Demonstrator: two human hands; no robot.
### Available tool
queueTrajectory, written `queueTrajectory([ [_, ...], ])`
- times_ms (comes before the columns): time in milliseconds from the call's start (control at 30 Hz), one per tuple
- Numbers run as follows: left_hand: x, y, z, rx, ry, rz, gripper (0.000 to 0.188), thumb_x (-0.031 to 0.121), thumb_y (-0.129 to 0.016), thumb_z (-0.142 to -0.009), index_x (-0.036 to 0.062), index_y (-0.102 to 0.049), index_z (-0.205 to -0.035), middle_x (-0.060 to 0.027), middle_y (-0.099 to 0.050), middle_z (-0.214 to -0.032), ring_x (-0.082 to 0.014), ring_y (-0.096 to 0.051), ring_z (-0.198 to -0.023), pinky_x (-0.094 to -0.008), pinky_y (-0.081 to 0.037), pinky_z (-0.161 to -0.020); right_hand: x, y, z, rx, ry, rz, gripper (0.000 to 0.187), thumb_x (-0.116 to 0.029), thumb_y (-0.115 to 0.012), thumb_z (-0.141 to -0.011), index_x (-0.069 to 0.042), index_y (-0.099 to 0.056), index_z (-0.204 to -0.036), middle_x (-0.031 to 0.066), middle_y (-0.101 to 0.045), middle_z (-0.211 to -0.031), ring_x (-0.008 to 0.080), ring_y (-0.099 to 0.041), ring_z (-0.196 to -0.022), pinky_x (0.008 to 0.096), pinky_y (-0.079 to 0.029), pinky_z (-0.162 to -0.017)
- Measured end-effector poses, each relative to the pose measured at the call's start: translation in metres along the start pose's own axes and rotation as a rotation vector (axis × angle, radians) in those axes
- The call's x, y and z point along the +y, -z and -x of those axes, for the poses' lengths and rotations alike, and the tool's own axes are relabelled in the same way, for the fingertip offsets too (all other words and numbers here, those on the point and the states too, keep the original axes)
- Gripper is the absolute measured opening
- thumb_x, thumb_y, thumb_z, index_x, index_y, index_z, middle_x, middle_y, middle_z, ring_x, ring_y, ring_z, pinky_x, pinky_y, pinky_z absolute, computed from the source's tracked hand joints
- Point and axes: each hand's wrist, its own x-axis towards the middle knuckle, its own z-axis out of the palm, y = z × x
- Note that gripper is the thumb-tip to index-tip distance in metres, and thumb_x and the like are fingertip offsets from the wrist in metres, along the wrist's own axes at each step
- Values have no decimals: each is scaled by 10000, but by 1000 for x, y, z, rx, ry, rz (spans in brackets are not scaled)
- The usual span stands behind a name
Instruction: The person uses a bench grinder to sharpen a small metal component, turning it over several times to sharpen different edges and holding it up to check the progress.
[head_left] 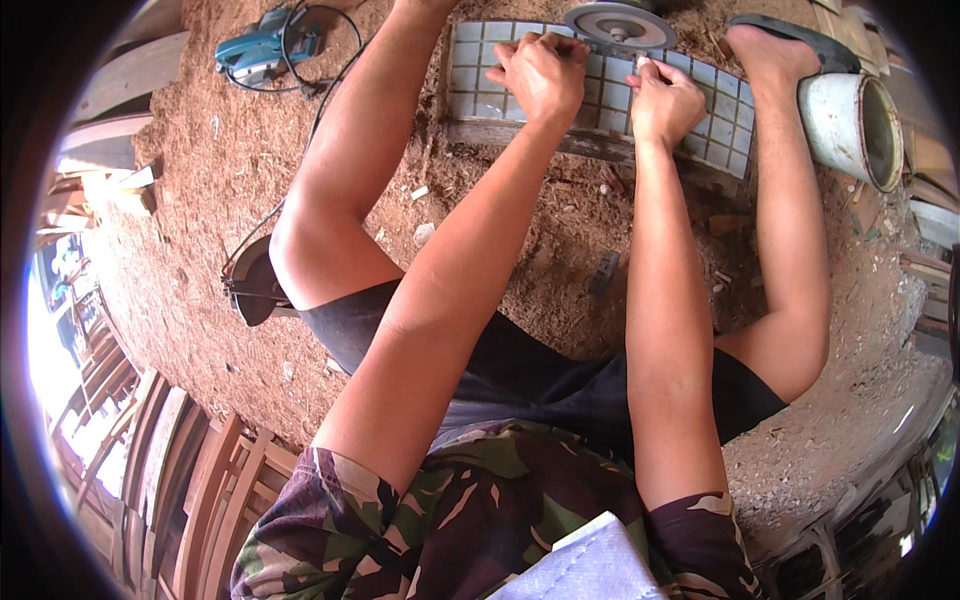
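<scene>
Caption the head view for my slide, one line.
Left hand and right hand at a tiled surface near a round grey disc, teal power tool at left.

So both my arms are stretched out in front of me, bare from the sleeves down. My left arm (450,290) slants up and inward, elbow just slightly bent, while my right arm (668,290) runs almost straight ahead. Left hand (545,80) is back-side up, knuckles bent, fingers curled; can't really make out what the tips are doing. Right hand (668,105) sits near it, not touching, a bit closer to me, thumb and index finger drawn into a pinch, the rest folded in. Legs are spread wide, left knee (318,225) and right knee (800,350) both bent outward, my arms reaching between them.
</scene>
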Motion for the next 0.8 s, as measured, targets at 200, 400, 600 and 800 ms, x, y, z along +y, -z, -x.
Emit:
queueTrajectory([
  [200, 3, 0, 3, 17, -5, 33, 183, 388, -850, -851, 230, -855, -943, 7, -776, -999, -311, -506, -1236, -662, -247, -1158, 4, 1, -3, 8, -7, -30, 119, -55, -783, -920, 62, -790, -938, 137, -777, -767, 177, -774, -662, 272, -582, -601],
  [400, 6, -2, 3, 13, 9, 18, 196, 399, -846, -851, 231, -855, -950, 11, -776, -1010, -305, -507, -1233, -660, -242, -1164, 7, 1, -5, 18, 9, -30, 107, -46, -775, -923, 58, -791, -937, 142, -777, -769, 180, -776, -668, 276, -586, -601],
  [600, 5, -2, 4, 9, 7, 17, 187, 400, -840, -854, 242, -854, -954, 12, -774, -1014, -301, -506, -1227, -654, -252, -1153, 2, 4, -3, 13, -4, -10, 107, -54, -771, -929, 50, -794, -935, 132, -777, -760, 175, -774, -667, 278, -579, -593],
  [800, 9, -4, 6, 7, 6, 8, 195, 410, -835, -854, 243, -854, -954, 9, -773, -1014, -309, -501, -1228, -648, -270, -1131, 5, 5, -6, 23, -15, -31, 126, -67, -782, -925, 57, -792, -938, 126, -772, -746, 164, -763, -643, 280, -572, -585],
])
